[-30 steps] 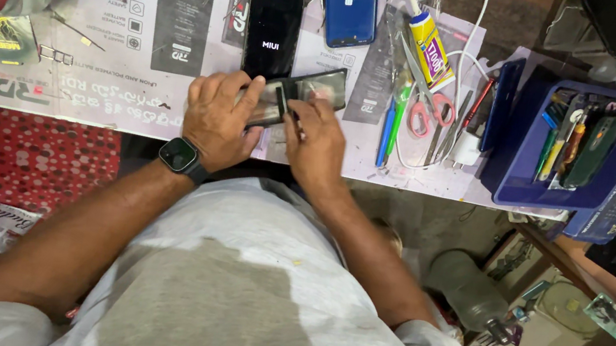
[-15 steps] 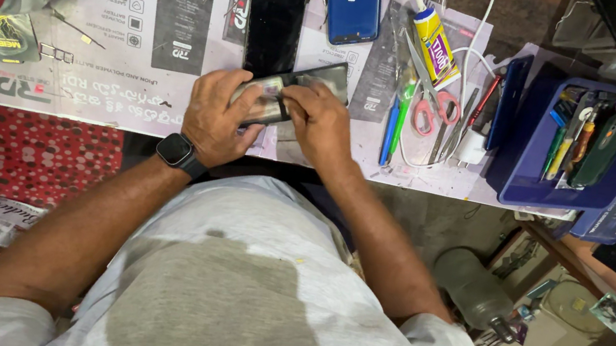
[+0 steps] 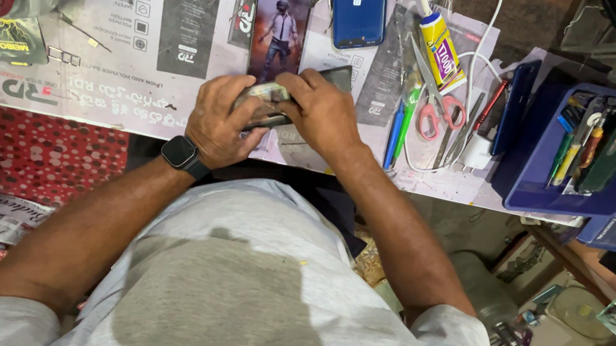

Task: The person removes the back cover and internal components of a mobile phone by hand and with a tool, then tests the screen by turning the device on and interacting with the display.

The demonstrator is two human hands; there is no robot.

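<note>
My left hand point(image 3: 223, 121) and right hand point(image 3: 318, 110) pinch a flat dark slab point(image 3: 315, 82); beside it, the glossy phone point(image 3: 279, 33) has lit up.

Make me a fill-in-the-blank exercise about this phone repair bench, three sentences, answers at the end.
1. The left hand and the right hand together hold a dark ____ at the table edge.
2. The smartwatch sits on the ____ wrist.
3. The scissors beside the glue tube have ____ handles.

Missing words: phone; left; pink
</note>
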